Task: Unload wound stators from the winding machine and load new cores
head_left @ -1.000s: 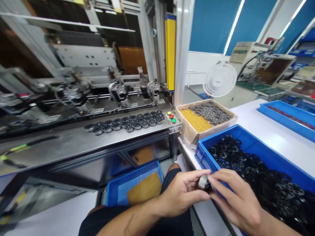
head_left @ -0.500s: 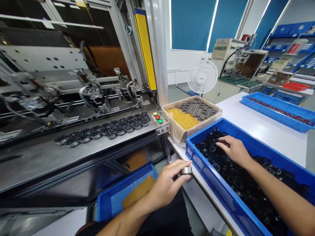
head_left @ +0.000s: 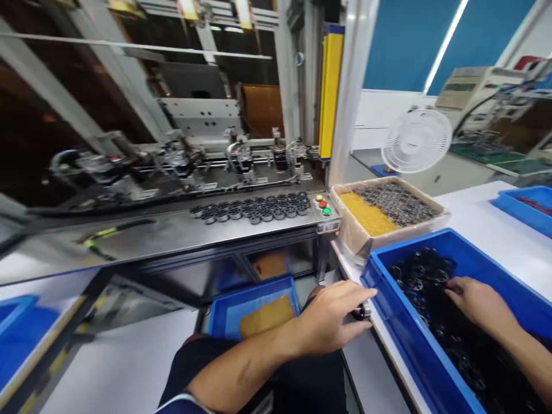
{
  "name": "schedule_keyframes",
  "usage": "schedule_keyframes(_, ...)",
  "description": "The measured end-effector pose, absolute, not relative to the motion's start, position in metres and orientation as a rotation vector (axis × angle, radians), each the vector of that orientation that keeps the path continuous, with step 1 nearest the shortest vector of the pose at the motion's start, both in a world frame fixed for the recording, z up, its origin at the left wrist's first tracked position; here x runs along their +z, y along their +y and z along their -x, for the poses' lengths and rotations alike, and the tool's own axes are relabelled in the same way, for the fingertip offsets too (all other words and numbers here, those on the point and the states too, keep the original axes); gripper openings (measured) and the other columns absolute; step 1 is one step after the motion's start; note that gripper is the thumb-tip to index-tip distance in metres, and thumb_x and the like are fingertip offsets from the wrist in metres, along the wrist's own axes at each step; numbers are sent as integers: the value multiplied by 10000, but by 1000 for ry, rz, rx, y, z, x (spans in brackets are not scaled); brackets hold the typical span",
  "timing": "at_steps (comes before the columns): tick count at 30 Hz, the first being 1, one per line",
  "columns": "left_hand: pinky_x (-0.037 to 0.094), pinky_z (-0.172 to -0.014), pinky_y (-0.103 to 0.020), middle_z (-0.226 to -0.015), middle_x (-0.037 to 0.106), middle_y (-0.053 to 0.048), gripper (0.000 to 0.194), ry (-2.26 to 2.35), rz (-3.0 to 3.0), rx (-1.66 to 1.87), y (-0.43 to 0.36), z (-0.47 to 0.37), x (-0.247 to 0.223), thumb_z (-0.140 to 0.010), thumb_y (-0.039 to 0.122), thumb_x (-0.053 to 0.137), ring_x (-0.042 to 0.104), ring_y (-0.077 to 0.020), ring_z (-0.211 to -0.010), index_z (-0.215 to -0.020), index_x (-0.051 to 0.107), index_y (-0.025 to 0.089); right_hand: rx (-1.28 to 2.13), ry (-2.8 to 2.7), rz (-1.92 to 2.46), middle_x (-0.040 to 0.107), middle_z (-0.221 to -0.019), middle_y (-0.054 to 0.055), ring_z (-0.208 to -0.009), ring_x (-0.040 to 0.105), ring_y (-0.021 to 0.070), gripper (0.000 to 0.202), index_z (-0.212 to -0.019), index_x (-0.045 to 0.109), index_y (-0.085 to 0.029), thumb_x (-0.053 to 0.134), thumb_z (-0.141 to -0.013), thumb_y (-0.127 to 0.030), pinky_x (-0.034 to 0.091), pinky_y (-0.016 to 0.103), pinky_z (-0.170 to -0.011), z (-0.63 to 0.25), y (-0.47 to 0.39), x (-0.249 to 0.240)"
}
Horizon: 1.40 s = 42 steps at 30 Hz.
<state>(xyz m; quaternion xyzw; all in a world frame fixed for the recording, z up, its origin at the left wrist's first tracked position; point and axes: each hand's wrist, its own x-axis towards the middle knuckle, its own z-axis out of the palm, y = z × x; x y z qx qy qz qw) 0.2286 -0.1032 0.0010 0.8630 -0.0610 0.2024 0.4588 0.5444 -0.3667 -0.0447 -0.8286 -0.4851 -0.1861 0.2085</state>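
My left hand (head_left: 340, 316) is closed around a small round part (head_left: 362, 311) with a silvery metal rim and a black inside, pinched between thumb and fingers beside the bin's near wall. Inside the blue bin (head_left: 478, 261), my right hand (head_left: 478, 299) reaches down among loose black round parts (head_left: 418, 282). Its thumb and fingertips are drawn together at the heap; what lies between them is too dark to make out. On the steel ledge of the machine, rows of similar black wheel-like parts with metal rims (head_left: 259, 208) lie side by side.
A button box (head_left: 325, 211) ends the ledge. Behind the bin stands a plastic-lined carton (head_left: 357, 236) of metal-rimmed parts and yellow sheet. A white fan (head_left: 416, 141) is farther back. Below the ledge sits another blue bin (head_left: 224, 313) holding brown cardboard. Fixtures (head_left: 241, 158) line the machine.
The view has turned left, so everything sits farther right. My right hand has gone lower into the black parts and its fingers have drawn in. My left hand still holds its round part.
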Motion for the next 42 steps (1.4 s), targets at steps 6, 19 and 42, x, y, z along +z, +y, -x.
schedule_keyframes(6,534,-796,-274,-1059,737,-128,506,-66,-1561,354,-97,-234,1,-805,375,783,638,-144,-821,-1233,694,119,-666,-1514,2148,765,-938,60,-786,746,203,197,-1015,702,-214,605,-947,-371,566,311,-695,-452,-325,10)
schedule_keyframes(19,568,-930,-379,-925,769,-89,855,22,-978,96,-140,-244,-9,-332,258,1007,722,-202,-842,-1133,739,120,-320,-1616,1690,621,-1007,101,-951,631,176,312,-1143,638,-139,576,-879,16,561,288,-768,-344,-303,41)
schedule_keyframes(42,554,-859,-343,-884,726,-68,894,59,-1026,13,-134,-239,-11,-390,394,992,668,-189,-839,-1193,726,103,-594,-1923,1685,632,-1083,139,-1047,605,219,327,-1209,624,-63,647,-885,-34,548,371,-892,-350,-305,32)
